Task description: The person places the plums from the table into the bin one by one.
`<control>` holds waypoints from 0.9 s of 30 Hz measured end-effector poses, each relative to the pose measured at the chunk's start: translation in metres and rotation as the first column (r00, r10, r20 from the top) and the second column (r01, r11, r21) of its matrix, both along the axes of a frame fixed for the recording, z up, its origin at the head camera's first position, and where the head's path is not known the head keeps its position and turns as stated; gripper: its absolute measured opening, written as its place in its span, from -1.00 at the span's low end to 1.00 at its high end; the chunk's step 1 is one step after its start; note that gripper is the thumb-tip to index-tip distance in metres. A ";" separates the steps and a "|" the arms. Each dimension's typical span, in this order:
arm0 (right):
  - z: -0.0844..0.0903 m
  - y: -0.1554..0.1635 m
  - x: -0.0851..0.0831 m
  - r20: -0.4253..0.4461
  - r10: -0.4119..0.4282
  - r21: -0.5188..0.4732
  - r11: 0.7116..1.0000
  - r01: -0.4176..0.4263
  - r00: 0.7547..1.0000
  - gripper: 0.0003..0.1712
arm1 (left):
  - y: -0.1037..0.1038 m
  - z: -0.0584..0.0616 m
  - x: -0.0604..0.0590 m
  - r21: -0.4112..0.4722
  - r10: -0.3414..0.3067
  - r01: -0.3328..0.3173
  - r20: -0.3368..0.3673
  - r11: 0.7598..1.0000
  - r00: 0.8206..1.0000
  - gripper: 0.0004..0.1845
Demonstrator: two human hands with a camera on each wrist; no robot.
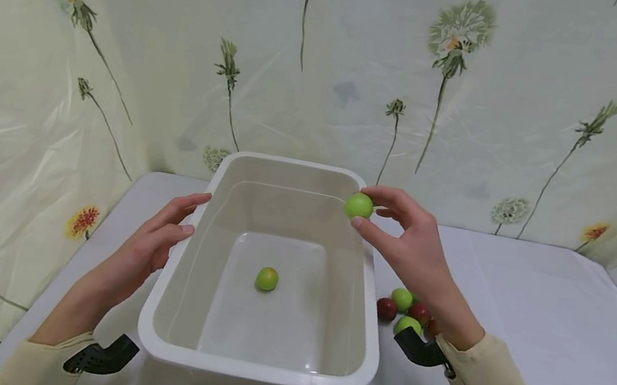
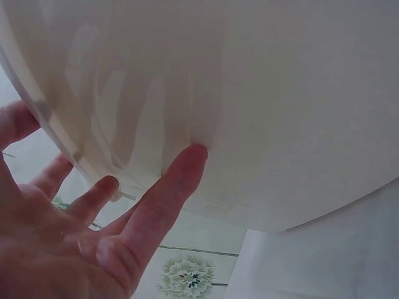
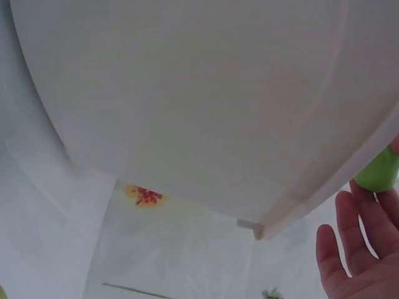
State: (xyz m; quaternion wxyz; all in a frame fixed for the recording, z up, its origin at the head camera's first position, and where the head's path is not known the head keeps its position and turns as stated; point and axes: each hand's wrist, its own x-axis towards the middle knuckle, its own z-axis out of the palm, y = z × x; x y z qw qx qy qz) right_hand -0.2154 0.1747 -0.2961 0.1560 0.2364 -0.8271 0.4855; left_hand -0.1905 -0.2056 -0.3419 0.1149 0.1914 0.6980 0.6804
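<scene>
A white tub (image 1: 253, 367) sits low in the middle of the head view, on a table (image 1: 541, 316) with a white cloth. Its near rim is close to the bottom of the frame.

The left hand (image 1: 153, 248) is at the left side of the tub. Its fingers are straight and lie flat against the tub's outer wall. In the left wrist view, the fingertips (image 2: 190, 159) touch the white wall (image 2: 262, 93). This hand holds nothing.

Inside the tub, near the middle of its floor, lies one green fruit (image 1: 267, 279). It touches no wall.

Just right of the tub, on the cloth, is a small pile of fruits (image 1: 404, 309), some green and some dark red. The right wrist hides part of the pile.

Farther back, the right hand (image 1: 408, 241) is up over the tub's far right corner. Its thumb and fingers pinch a green ball fruit (image 1: 358, 205), just above the rim. In the right wrist view, that fruit (image 3: 380, 171) peeks out at the right edge.

Behind it all hangs a pale curtain (image 1: 333, 52) with flowers on it.
</scene>
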 end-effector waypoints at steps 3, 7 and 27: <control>0.001 -0.003 -0.001 0.002 0.015 0.026 1.000 -0.015 1.000 -0.58 | 0.000 0.001 0.000 -0.006 0.001 -0.001 -0.001 1.000 1.000 -0.48; 0.004 -0.009 -0.001 0.007 0.037 0.053 0.998 -0.037 0.999 -0.57 | 0.000 0.002 0.000 -0.011 0.003 -0.003 -0.002 1.000 1.000 -0.48; 0.004 -0.032 -0.010 0.146 0.149 0.279 0.942 -0.185 0.978 -0.63 | 0.000 0.000 0.000 -0.023 -0.005 0.004 -0.021 1.000 1.000 -0.48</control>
